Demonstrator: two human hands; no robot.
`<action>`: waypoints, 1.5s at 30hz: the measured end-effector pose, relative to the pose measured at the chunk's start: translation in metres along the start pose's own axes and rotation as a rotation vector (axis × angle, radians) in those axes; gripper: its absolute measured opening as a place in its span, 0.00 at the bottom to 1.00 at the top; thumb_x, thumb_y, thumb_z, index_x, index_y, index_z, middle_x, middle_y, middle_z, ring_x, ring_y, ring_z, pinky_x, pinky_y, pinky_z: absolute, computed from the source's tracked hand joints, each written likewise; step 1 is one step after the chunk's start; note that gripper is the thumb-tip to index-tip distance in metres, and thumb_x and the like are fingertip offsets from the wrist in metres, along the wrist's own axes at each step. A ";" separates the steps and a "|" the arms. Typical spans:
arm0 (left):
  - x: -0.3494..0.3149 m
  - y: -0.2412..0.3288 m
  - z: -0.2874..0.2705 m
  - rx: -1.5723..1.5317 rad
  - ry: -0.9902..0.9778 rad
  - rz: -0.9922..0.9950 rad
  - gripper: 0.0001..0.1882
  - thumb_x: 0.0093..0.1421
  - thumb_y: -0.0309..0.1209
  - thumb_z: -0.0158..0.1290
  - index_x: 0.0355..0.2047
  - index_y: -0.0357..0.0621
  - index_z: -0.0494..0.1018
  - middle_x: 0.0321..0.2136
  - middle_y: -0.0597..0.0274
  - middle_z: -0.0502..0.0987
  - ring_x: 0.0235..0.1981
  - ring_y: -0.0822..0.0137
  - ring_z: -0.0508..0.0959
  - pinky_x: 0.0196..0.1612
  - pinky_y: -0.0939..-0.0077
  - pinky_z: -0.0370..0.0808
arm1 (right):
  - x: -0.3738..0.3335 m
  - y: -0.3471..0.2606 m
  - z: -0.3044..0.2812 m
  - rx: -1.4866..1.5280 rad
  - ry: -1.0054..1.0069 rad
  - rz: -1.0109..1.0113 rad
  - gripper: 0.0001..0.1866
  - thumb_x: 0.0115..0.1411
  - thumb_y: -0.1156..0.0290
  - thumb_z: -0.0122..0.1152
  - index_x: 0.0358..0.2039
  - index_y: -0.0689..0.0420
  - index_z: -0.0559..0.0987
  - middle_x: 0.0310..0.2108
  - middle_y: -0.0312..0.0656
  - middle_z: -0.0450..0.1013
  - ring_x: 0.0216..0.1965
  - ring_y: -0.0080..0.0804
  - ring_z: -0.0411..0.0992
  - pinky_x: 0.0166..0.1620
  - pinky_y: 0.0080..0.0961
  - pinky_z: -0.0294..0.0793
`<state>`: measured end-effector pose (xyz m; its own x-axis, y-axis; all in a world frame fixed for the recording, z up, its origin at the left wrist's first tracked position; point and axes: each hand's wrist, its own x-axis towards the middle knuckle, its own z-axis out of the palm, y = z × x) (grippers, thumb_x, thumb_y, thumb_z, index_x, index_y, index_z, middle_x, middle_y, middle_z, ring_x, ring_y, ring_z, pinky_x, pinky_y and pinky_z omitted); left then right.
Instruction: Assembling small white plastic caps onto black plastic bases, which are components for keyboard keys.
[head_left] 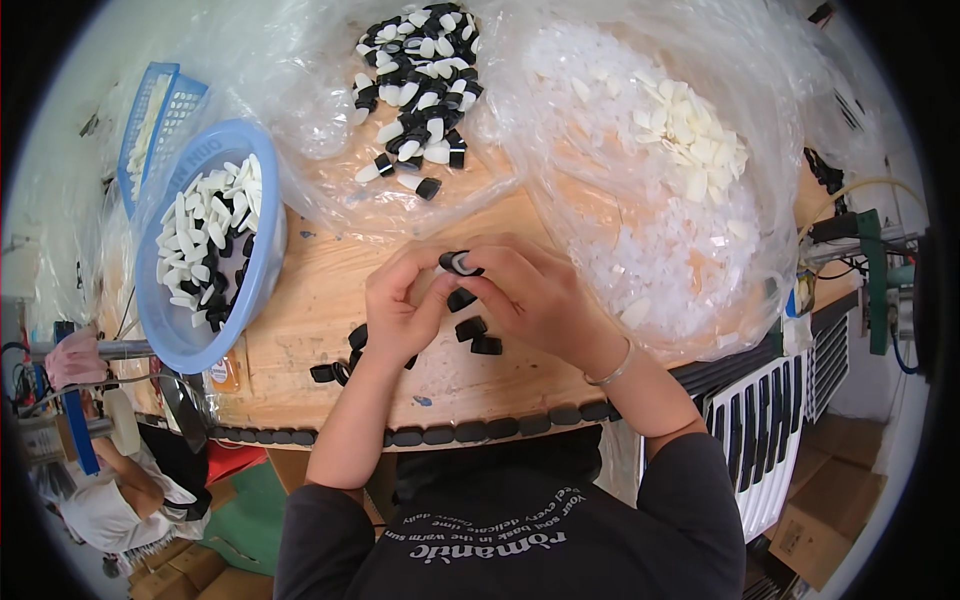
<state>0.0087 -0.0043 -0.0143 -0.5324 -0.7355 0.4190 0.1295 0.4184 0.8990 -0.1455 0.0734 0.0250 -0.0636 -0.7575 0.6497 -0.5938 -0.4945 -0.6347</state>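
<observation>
Above the middle of the table, my left hand (402, 305) and my right hand (530, 295) meet fingertip to fingertip. Both are closed on one small black cap (459, 263), which is ring-like with something pale at its opening. Whether that pale part is a separate piece, I cannot tell. Loose black caps (486, 345) lie just below my right hand. More black caps (322, 373) lie by my left wrist, partly covered by the forearm. Beyond my hands, a heap of black caps with white oval tabs (425, 95) spreads over clear plastic sheeting.
At left, a blue basin (268, 215) holds white and black pieces, with a blue basket (130, 165) behind it. Cream oval pieces (695, 140) and translucent flakes (690, 250) cover plastic at right. Black pieces line the table's near edge (440, 435). Another person (140, 500) sits lower left.
</observation>
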 end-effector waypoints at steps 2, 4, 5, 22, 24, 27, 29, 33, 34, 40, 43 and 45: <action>0.006 0.001 -0.005 0.052 -0.034 0.069 0.08 0.51 0.15 0.55 0.33 0.34 0.74 0.31 0.56 0.76 0.33 0.65 0.75 0.38 0.77 0.71 | 0.001 -0.002 -0.005 -0.029 -0.032 -0.013 0.10 0.52 0.80 0.63 0.35 0.61 0.75 0.33 0.43 0.74 0.31 0.37 0.75 0.32 0.24 0.76; 0.009 0.004 -0.007 0.104 -0.068 0.139 0.08 0.49 0.15 0.54 0.31 0.33 0.74 0.31 0.55 0.76 0.32 0.62 0.75 0.37 0.76 0.71 | 0.000 -0.003 -0.008 -0.056 -0.063 -0.025 0.10 0.52 0.80 0.63 0.35 0.60 0.76 0.34 0.43 0.74 0.31 0.37 0.75 0.33 0.25 0.76; 0.010 0.005 -0.007 0.154 -0.076 0.190 0.08 0.49 0.14 0.54 0.31 0.33 0.74 0.30 0.55 0.76 0.31 0.61 0.74 0.36 0.75 0.71 | -0.001 -0.003 -0.008 -0.076 -0.074 -0.045 0.10 0.52 0.80 0.63 0.36 0.60 0.76 0.34 0.43 0.74 0.32 0.38 0.75 0.33 0.26 0.76; -0.005 -0.002 0.009 -0.073 0.032 0.127 0.06 0.56 0.16 0.51 0.34 0.30 0.75 0.32 0.53 0.76 0.30 0.67 0.74 0.34 0.79 0.71 | -0.002 -0.008 -0.008 -0.079 -0.030 -0.066 0.09 0.53 0.79 0.60 0.36 0.62 0.75 0.35 0.45 0.73 0.32 0.41 0.74 0.35 0.29 0.75; -0.010 -0.005 0.012 -0.244 0.079 -0.020 0.06 0.57 0.17 0.52 0.36 0.30 0.75 0.33 0.53 0.76 0.32 0.69 0.74 0.35 0.81 0.71 | -0.002 -0.009 -0.007 -0.064 0.007 -0.044 0.09 0.53 0.79 0.61 0.36 0.62 0.76 0.34 0.45 0.74 0.31 0.40 0.74 0.34 0.29 0.75; -0.012 -0.005 0.011 -0.234 0.056 -0.050 0.11 0.56 0.19 0.53 0.40 0.31 0.73 0.37 0.52 0.76 0.39 0.63 0.75 0.44 0.75 0.70 | -0.001 -0.009 -0.008 -0.101 0.013 -0.053 0.09 0.52 0.78 0.62 0.36 0.62 0.76 0.33 0.44 0.74 0.30 0.39 0.74 0.33 0.28 0.74; 0.000 0.006 0.020 -0.022 0.113 0.097 0.14 0.53 0.19 0.55 0.42 0.31 0.73 0.37 0.50 0.76 0.37 0.61 0.76 0.42 0.74 0.72 | 0.000 -0.010 -0.012 -0.143 -0.013 -0.021 0.10 0.52 0.78 0.62 0.35 0.62 0.76 0.32 0.43 0.73 0.29 0.39 0.74 0.32 0.28 0.74; 0.006 0.007 0.015 0.480 0.099 0.466 0.24 0.45 0.19 0.60 0.46 0.29 0.71 0.38 0.44 0.76 0.36 0.52 0.76 0.41 0.66 0.74 | -0.004 -0.007 -0.009 -0.160 -0.058 0.069 0.11 0.50 0.76 0.64 0.35 0.61 0.76 0.29 0.41 0.73 0.27 0.38 0.73 0.30 0.26 0.73; 0.006 0.007 0.014 0.519 0.080 0.503 0.25 0.43 0.18 0.60 0.45 0.29 0.71 0.37 0.44 0.76 0.35 0.50 0.76 0.40 0.64 0.74 | -0.006 -0.006 -0.006 -0.169 -0.055 0.070 0.11 0.50 0.76 0.64 0.35 0.61 0.76 0.29 0.41 0.73 0.27 0.38 0.73 0.30 0.26 0.73; 0.003 0.008 0.010 0.442 0.109 0.383 0.26 0.43 0.17 0.61 0.45 0.31 0.71 0.37 0.47 0.77 0.37 0.54 0.76 0.41 0.68 0.73 | 0.003 -0.004 -0.016 -0.097 0.019 0.073 0.10 0.50 0.74 0.65 0.34 0.60 0.76 0.26 0.41 0.73 0.26 0.34 0.73 0.30 0.25 0.73; 0.003 0.004 0.002 0.263 0.175 0.286 0.24 0.44 0.16 0.61 0.45 0.33 0.71 0.38 0.50 0.76 0.39 0.59 0.75 0.44 0.71 0.71 | 0.016 0.026 -0.050 -0.052 0.124 0.395 0.08 0.53 0.73 0.62 0.33 0.62 0.77 0.26 0.42 0.76 0.27 0.26 0.75 0.32 0.21 0.73; 0.002 0.003 -0.001 0.215 0.191 0.238 0.23 0.45 0.16 0.61 0.44 0.34 0.71 0.40 0.51 0.76 0.41 0.61 0.74 0.46 0.72 0.70 | 0.025 0.066 -0.083 -0.237 0.245 0.513 0.08 0.54 0.73 0.62 0.33 0.64 0.79 0.25 0.44 0.77 0.28 0.26 0.76 0.33 0.20 0.74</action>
<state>0.0091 -0.0053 -0.0100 -0.3403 -0.6817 0.6477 0.0412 0.6773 0.7345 -0.2529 0.0578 0.0342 -0.5538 -0.7402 0.3812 -0.5990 0.0362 -0.7999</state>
